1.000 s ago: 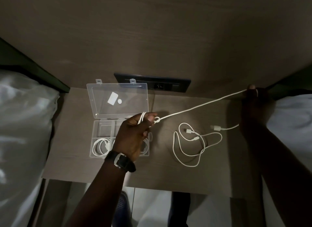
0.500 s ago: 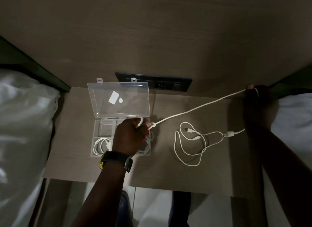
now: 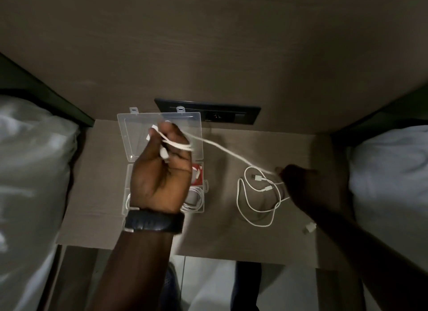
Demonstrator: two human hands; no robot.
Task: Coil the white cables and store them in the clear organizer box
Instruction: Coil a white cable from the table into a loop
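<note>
The bench [image 3: 97, 183] stood between two beds, with white bedding [image 3: 30, 171] to the left and more to the right. At its rear a dark socket panel [image 3: 208, 111] was set in the wall. The clear organizer box [image 3: 129, 190] sat at bench left with its lid [image 3: 139, 130] raised; coiled white cables [image 3: 193, 200] already lay in its near compartments, and a red item showed in a right-hand compartment, too hidden to name.

The left hand [image 3: 159, 171], wearing a dark wristband [image 3: 154, 221], was raised in front of the box. It was closed on the white cable [image 3: 222, 151], several turns of which lay wrapped across its fingers. From there the cable ran slack to the right hand [image 3: 301, 183], which was low near the bench and in deep shadow; it appeared to pinch the cable, though its grip could not be told with certainty. A blurred plug [image 3: 310, 228] hung near the right forearm.

A second loose cable [image 3: 240, 208] lay uncoiled on the bench, just beside the right hand.

Judgement: coiling of the held cable was in hand, roughly half wound. The next move calls for feeding the remaining length around the left fingers while the turns are held pinned, then seating the coil in a free compartment.
</note>
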